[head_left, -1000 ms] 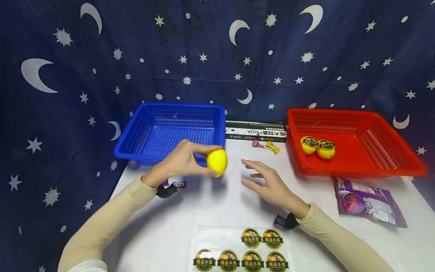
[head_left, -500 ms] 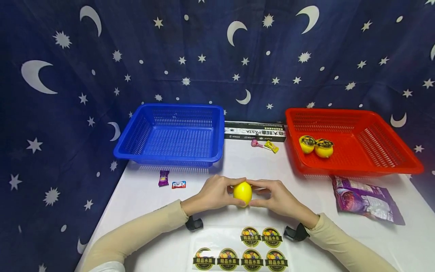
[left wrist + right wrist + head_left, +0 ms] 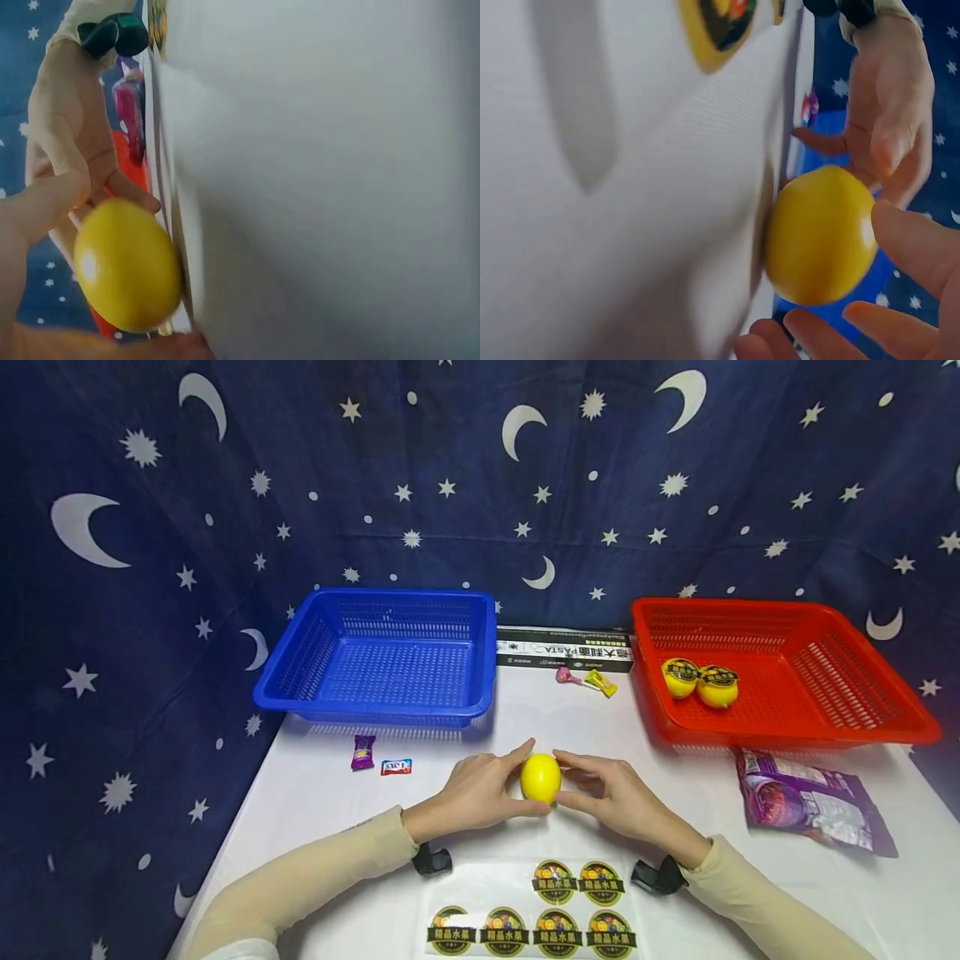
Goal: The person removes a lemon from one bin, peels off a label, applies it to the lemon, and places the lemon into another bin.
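A yellow lemon (image 3: 541,777) stands upright between my two hands at the middle of the white table, on the surface or barely above it. My right hand (image 3: 618,797) holds it from the right, thumb and fingertips at its side. In the right wrist view, the thumb (image 3: 900,232) meets the lemon (image 3: 821,236), with the other fingers close to its far side. My left hand (image 3: 480,792) is spread around the left side, index finger and thumb wide apart. Blurred fingers partly frame the lemon (image 3: 127,262) in the left wrist view.
A sheet of round stickers (image 3: 480,885) lies in front. Behind stand a blue basket (image 3: 375,706) and a red basket (image 3: 795,735) holding two labelled lemons (image 3: 717,693). Small candies (image 3: 362,753), a lollipop (image 3: 564,676), a pasta box (image 3: 566,652) and a purple pouch (image 3: 817,806) lie around.
My left hand brought the lemon right and toward the front from beside the blue basket. The right hand met it there, and the left fingers have since spread apart.
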The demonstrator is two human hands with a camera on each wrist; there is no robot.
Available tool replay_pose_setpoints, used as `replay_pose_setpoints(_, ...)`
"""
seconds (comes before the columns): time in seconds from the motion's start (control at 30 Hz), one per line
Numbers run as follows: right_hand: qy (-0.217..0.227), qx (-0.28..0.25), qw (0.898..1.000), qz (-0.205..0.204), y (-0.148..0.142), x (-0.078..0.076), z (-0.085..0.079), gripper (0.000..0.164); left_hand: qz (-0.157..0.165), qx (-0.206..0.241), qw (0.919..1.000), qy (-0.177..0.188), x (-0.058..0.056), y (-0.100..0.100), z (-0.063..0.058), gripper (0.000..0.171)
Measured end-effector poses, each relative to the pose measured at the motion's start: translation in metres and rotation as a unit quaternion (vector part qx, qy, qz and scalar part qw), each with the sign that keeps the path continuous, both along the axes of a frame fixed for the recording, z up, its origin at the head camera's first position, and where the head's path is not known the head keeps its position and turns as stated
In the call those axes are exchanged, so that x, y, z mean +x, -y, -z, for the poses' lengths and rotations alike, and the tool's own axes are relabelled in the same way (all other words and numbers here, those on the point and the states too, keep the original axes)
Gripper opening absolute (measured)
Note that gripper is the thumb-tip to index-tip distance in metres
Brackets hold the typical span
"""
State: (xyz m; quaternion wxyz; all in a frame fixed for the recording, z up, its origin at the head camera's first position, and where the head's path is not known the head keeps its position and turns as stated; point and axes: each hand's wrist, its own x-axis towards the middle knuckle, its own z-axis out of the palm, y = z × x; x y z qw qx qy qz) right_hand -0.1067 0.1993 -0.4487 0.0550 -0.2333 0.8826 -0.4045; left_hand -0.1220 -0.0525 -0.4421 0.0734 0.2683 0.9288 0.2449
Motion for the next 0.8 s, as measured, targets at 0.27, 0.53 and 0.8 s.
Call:
replay_pose_setpoints(0.27,-0.039,0.071,0.997,0.001,-0.033,0.046,-0.005,0.038,-0.022,-0.091,0.9947,-0.041,0.04,0.008,-0.003,0.082)
replay_pose_setpoints(0.53,-0.093,0.156,0.983,-0.041,-0.029,0.078,-0.001,0.029,0.165,-0.172,0.9638,-0.12,0.066,0.0,-0.007,0.044)
replay_pose_setpoints(0.8,-0.132,0.168,0.976,-0.03,-0.026,0.083,0.001,0.03,0.238,-0.153,0.947,-0.152,0.066,-0.019,-0.006,0.025)
